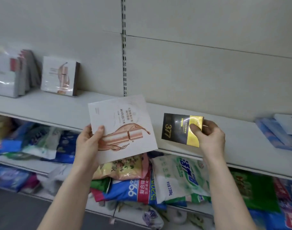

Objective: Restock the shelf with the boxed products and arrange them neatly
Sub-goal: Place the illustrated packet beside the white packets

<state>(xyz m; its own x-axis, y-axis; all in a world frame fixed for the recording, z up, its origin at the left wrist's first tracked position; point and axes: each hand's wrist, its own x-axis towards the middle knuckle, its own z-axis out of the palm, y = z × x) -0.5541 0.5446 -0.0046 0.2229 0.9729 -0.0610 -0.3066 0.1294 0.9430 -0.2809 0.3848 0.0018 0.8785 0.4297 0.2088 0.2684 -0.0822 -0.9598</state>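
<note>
the flat square white cardboard box (122, 128) printed with a rose-gold tube sits in the left hand (88, 143), held in front of the front edge of the pale grey metal shelf (50, 107), near its middle. the thumb lies over the lower left corner of the face and the fingers are folded behind, so the box is pinched by one corner and tilts. the right hand (210, 138) grips a smaller black and gold glossy carton (181, 130) by its gold end, thumb on the front, fingers curled at the back, just before the same front edge.

both boxes look light and stiff. the white one is broad and thin, so a corner pinch lets it swing; a hold along two opposite edges would probably steady it better when it is stood up. its matt card looks easy to grip. the black carton seems foil-faced and likely more slippery, though small enough to wrap the fingers round.

at the back left of the shelf a matching white box (59, 76) with a brown side leans against the back panel, beside a row of film-wrapped white and red boxes (10, 75) at the left end. flat blue packs (278, 131) lie toward the right end. soft plastic bags (175, 178) crowd the shelf below.
</note>
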